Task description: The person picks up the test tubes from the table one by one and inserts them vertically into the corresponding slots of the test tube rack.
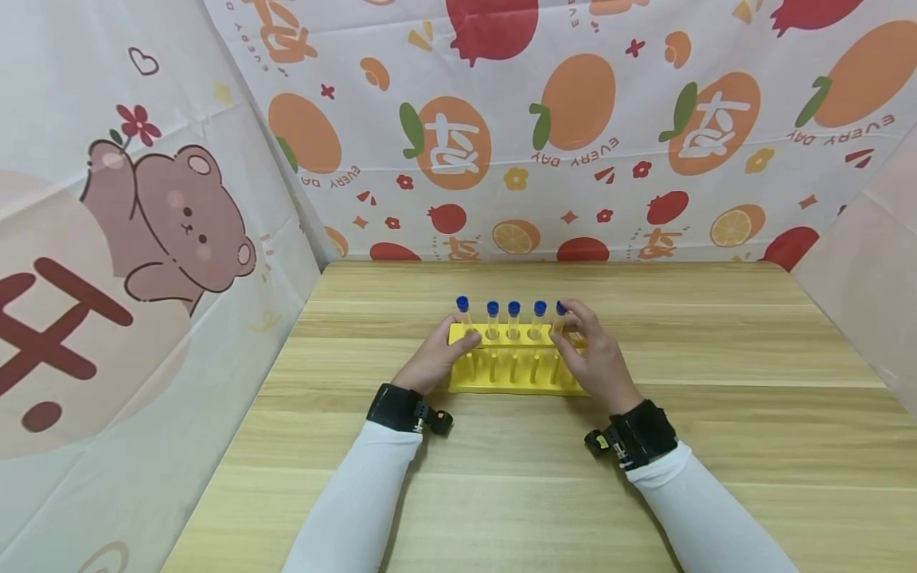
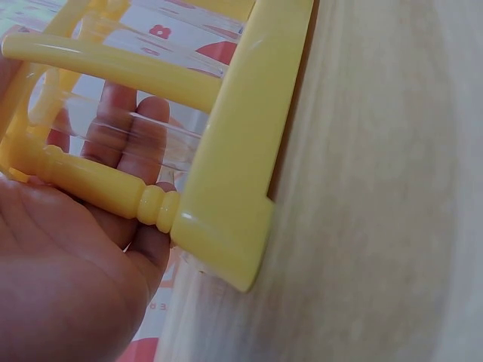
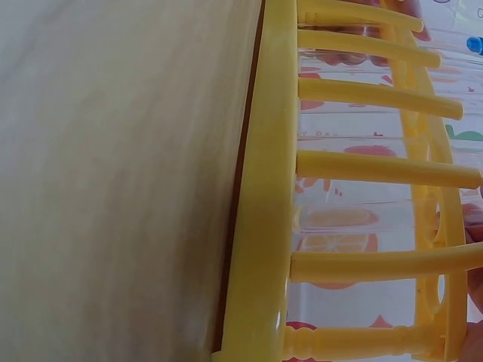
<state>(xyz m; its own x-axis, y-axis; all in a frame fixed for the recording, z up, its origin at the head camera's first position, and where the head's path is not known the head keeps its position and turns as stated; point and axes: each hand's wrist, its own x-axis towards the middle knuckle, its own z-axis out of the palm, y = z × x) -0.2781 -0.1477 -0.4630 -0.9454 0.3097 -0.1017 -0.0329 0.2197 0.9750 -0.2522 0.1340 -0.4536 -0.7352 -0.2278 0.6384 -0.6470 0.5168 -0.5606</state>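
Observation:
A yellow test tube rack (image 1: 516,390) stands on the wooden table, with several clear test tubes (image 1: 513,310) under blue caps upright in its top row. Its left end is gripped by my left hand (image 1: 438,356), the thumb lying on the top plate. In the left wrist view, the fingers of that left hand (image 2: 68,271) reach behind the corner post of the rack (image 2: 234,158). At the other end, my right hand (image 1: 600,362) pinches the rightmost test tube (image 1: 561,308) between thumb and fingers, close under its cap. The right wrist view shows the rack's base (image 3: 260,226) and pegs, with only fingertips (image 3: 475,290) at the edge.
The wooden table (image 1: 501,493) extends around the rack on all sides. Behind it hangs a cloth (image 1: 516,215) printed with fruit, and a cloth with a bear (image 1: 189,215) covers the left side. Both wrists wear black straps with small cameras.

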